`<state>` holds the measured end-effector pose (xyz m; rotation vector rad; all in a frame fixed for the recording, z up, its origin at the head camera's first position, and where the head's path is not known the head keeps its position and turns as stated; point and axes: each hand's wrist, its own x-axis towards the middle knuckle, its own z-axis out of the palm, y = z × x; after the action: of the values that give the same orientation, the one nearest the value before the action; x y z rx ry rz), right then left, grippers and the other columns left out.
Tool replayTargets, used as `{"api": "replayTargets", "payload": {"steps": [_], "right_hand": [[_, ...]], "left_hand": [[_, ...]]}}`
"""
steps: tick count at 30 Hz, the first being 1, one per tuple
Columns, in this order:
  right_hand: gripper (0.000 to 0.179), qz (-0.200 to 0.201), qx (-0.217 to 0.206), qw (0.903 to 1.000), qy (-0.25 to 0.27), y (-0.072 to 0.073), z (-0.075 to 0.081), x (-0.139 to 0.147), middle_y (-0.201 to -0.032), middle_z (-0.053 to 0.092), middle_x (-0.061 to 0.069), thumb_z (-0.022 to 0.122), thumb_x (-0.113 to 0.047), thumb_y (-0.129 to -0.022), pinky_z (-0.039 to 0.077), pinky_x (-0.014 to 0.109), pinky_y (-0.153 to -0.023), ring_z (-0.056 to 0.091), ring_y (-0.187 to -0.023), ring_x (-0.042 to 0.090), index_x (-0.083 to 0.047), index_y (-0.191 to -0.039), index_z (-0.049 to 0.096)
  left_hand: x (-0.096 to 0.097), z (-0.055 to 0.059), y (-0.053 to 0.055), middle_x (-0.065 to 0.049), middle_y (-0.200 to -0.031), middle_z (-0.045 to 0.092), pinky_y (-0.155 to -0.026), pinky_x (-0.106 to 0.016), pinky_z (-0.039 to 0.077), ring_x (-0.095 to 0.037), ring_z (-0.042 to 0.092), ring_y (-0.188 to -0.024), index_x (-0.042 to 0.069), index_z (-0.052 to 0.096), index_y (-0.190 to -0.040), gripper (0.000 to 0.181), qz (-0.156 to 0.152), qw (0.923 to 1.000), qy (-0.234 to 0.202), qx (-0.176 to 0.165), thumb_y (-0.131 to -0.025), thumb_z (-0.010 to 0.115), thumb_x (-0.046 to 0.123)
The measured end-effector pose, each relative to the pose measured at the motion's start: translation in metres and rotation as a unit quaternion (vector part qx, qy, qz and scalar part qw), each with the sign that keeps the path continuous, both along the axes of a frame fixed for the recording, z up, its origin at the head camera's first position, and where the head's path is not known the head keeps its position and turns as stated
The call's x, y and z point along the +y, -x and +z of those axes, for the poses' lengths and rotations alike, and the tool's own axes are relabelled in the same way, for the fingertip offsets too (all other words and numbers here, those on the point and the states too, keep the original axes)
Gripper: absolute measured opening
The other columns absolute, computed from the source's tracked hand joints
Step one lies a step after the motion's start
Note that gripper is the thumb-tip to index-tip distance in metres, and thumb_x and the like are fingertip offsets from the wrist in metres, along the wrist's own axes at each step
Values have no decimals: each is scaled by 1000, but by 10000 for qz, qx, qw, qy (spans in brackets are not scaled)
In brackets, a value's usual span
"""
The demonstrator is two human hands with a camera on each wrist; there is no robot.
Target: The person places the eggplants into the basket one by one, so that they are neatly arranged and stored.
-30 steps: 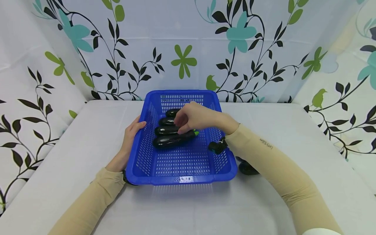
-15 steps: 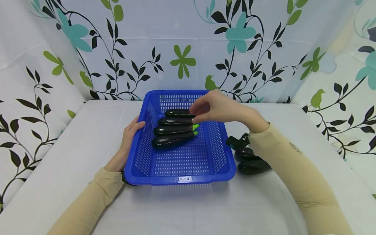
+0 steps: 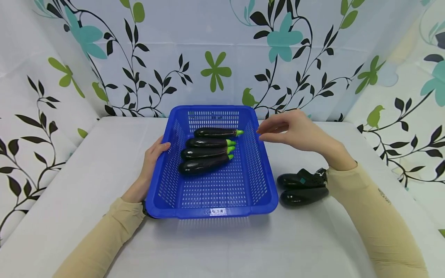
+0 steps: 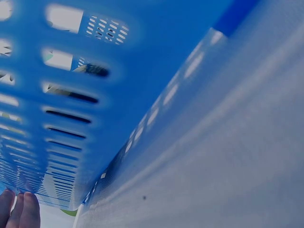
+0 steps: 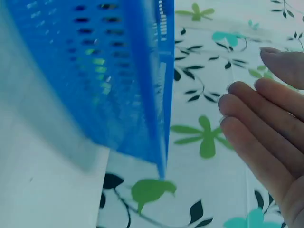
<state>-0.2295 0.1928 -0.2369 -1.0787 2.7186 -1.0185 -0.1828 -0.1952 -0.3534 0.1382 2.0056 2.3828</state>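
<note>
A blue perforated plastic basket stands on the white table, and several dark glossy eggplants with green stem ends lie side by side within it. At its left side my left hand grips the rim, thumb over the edge. The left wrist view shows those fingers against the outer wall. My right hand hovers just off the basket's right rim with nothing in it. In the right wrist view its fingers are extended and loose, apart from the basket wall.
Two more eggplants lie on the table right of the basket, partly covered by the black device on my right wrist. A patterned cloth with leaves and flowers hangs behind the white table.
My right hand has moved from above the eggplants in the basket to the right, past the rim. More of the eggplants inside and outside now shows. My left hand keeps its place.
</note>
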Motion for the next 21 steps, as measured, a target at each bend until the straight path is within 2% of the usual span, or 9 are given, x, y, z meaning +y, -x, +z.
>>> {"api": "replayTargets", "payload": {"steps": [6, 11, 17, 21], "right_hand": [[19, -396, -194, 9990, -77, -9, -9, 24, -107, 75, -2, 75, -22, -91, 54, 19, -83, 71, -95, 10, -17, -109, 76], [21, -356, -224, 9990, -161, -16, -19, 44, -109, 75, -2, 76, -23, -90, 54, 17, -84, 70, -96, 8, -17, -110, 75], [23, -350, -279, 9984, -341, -25, -34, 69, -107, 74, -10, 78, -25, -87, 53, 17, -86, 70, -96, 8, -23, -110, 75], [25, -336, -248, 9982, -426, -30, -41, 83, -108, 74, -10, 78, -26, -87, 53, 17, -86, 71, -98, 9, -23, -112, 74]], "left_hand": [[0, -3, 1, -18, -142, 47, -91, -26, 54, -22, 58, -117, 15, 35, -156, 55, 33, 10000, 68, 26, -102, 41, 25], [1, -2, 0, -14, -138, 52, -91, -26, 54, -20, 60, -115, 14, 36, -155, 55, 58, 10000, -5, 24, -102, 42, 24], [2, 1, -1, -15, -139, 50, -92, -26, 54, -21, 59, -116, 14, 36, -155, 55, 1, 10000, -86, -14, -102, 42, 22], [1, 1, -2, -13, -138, 51, -91, -26, 55, -19, 60, -114, 15, 35, -155, 55, 1, 10000, -75, -20, -102, 42, 23]]}}
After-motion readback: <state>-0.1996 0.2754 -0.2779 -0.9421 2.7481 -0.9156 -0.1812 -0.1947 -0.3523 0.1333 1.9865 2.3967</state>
